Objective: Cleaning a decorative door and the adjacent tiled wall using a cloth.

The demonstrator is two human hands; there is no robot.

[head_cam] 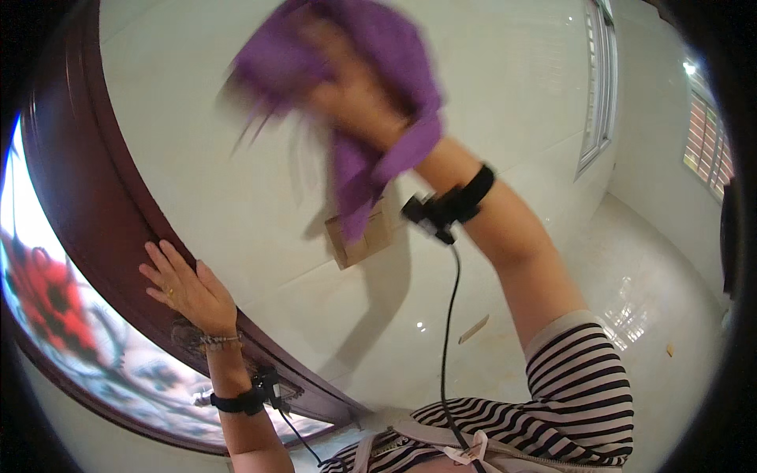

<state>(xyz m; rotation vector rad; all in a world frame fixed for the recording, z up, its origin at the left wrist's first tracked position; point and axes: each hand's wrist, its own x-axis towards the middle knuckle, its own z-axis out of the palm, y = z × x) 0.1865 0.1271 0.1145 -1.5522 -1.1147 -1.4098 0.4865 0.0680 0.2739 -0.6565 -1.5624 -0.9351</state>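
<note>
My right hand (355, 97) is raised against a pale glossy tiled wall (248, 177), with a purple cloth (393, 41) bunched under and around it. Both hand and cloth are blurred, and the fingertips are hard to make out. One corner of the cloth hangs over a beige wall switch plate (361, 245). Lower left, my left hand (192, 290) rests palm down with fingers spread on a dark reddish-brown wooden frame (112, 195). It holds nothing.
Black wrist straps carry small devices (434, 216), and a black cable (447, 331) runs from the right one to my chest. Patterned glass with a red flower (53, 295) fills the frame. A window (597, 88) and a barred window (704, 142) are at right.
</note>
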